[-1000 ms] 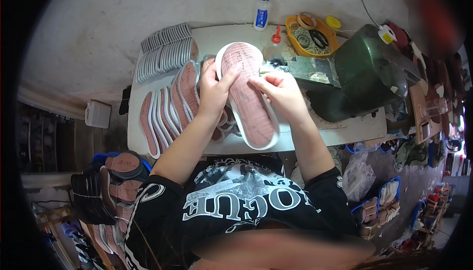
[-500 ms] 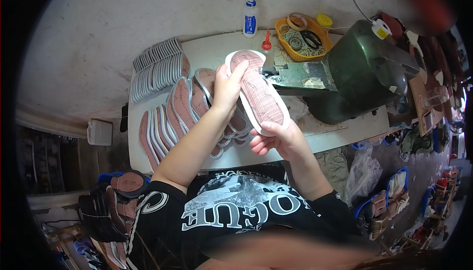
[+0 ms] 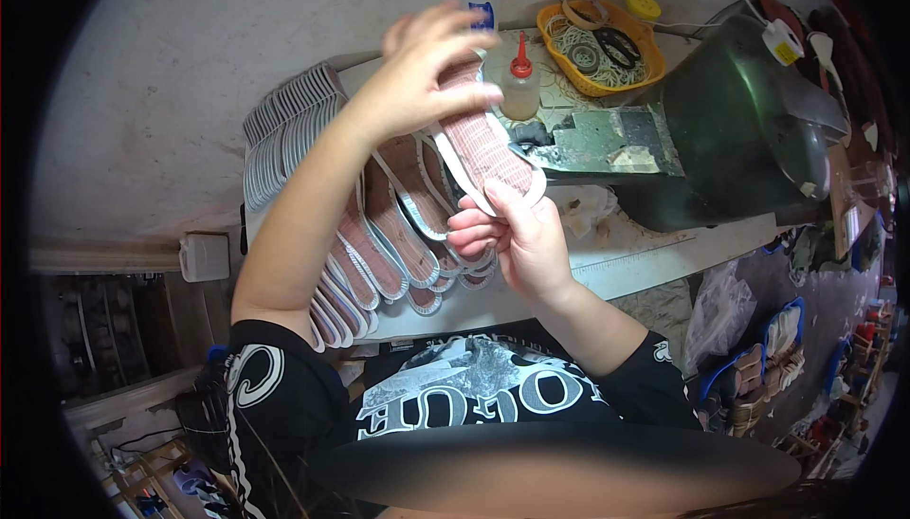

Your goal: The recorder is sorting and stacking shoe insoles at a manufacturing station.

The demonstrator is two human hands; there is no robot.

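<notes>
A pinkish-brown patterned insole (image 3: 482, 147) with a white rim is held tilted above the table. My right hand (image 3: 533, 249) pinches its near end, thumb on top and fingers curled beneath. At the far end, my left hand (image 3: 417, 83) has its fingers spread, slightly blurred, with the thumb close over the surface; whether it touches cannot be made out. Just right of the insole is the tip of a green machine arm (image 3: 607, 145), partly hidden by its edge. More patterned insoles with pale rims (image 3: 387, 220) lie in overlapping rows below my left forearm.
Far left on the table stands a stack of grey-edged insoles (image 3: 284, 135). Behind the machine arm are a red-tipped glue bottle (image 3: 520, 92), a blue-and-white bottle (image 3: 480, 7) and an orange basket (image 3: 605, 88) of cords and tape. The machine's dark green body (image 3: 749, 130) fills the right side.
My left hand has let go of the insole's far end, its fingers opening as it rose up and left. The insole, still in my right hand, has shifted slightly toward me.
</notes>
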